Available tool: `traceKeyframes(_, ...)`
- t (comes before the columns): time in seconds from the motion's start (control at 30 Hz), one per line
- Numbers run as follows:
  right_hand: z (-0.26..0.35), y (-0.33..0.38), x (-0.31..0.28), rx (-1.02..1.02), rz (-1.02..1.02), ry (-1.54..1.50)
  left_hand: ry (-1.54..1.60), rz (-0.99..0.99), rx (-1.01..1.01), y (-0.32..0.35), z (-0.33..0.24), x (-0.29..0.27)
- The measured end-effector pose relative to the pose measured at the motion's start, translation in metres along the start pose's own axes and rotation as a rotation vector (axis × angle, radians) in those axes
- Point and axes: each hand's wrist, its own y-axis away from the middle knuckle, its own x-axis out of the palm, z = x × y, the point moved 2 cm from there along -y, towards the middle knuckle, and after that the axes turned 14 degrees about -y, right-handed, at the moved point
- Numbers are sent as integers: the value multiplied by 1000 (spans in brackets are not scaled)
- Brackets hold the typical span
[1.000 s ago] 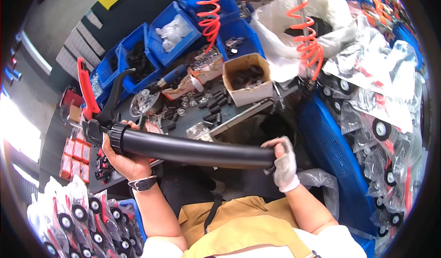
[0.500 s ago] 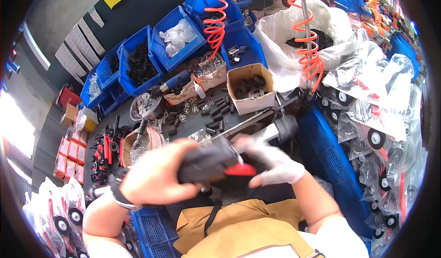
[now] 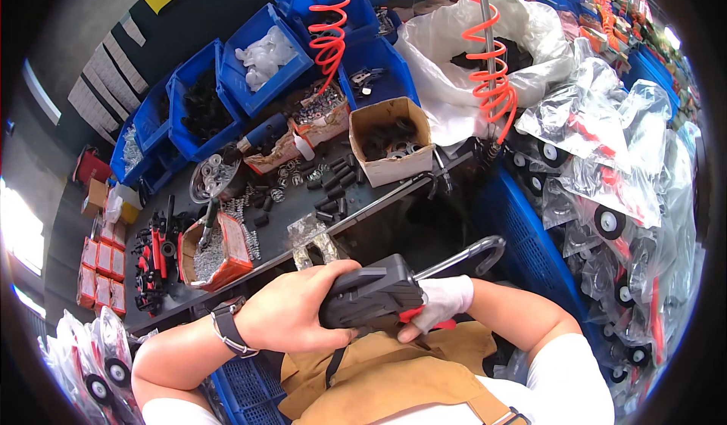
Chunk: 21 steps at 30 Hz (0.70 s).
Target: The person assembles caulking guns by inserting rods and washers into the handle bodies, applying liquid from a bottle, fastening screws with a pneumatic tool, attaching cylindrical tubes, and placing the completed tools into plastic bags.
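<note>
I'm holding a black assembly [image 3: 371, 295], its red piece [image 3: 445, 324] showing at four o'clock, hooked metal rod [image 3: 457, 258] pointing toward two.

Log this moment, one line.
left hand: grips black part | right hand: holds red piece | metal rod: hooked end, juts rightward

A dark worktop [image 3: 274, 233] with a pale front edge [image 3: 380, 214] slants across the room; white paper sheets [image 3: 125, 68] line a dark surface [image 3: 219, 1] beyond it, and glaring white light [image 3: 23, 224] floods in along the left side
</note>
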Motion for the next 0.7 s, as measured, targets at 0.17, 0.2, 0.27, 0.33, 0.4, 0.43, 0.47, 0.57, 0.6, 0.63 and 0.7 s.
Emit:
traceKeyframes(0.17, 14, 15, -31, 354, -23, 460, 84, -1, -57, 4, 8, 15)
traceKeyframes(0.2, 30, 16, -43, 281, -78, 508, 168, -9, -89, 4, 11, 14)
traceKeyframes(0.27, 44, 36, -50, -323, -681, -686, 144, -35, -105, 10, 23, 24)
traceKeyframes(0.33, 50, 31, -41, -275, -657, -502, 72, 49, -151, 7, 22, 33)
traceKeyframes(0.4, 46, 26, -26, -192, -666, -79, 90, 58, -160, 4, 23, 43)
traceKeyframes(0.43, 41, 25, -26, -194, -692, -84, 125, 59, -165, 2, 24, 47)
traceKeyframes(0.47, 37, 24, -26, -195, -718, -88, 161, 60, -171, 1, 25, 49)
traceKeyframes(0.57, 25, 13, -13, -58, -680, 228, 167, 73, -186, -5, 22, 62)
traceKeyframes(0.6, 20, 10, -13, -59, -682, 230, 154, 79, -195, -9, 22, 65)
traceKeyframes(0.63, 17, 8, -15, -225, -733, 91, 213, 75, -201, -12, 21, 65)
traceKeyframes(0.7, 28, 13, -14, -587, -847, 309, 189, -114, -151, -9, 26, 51)
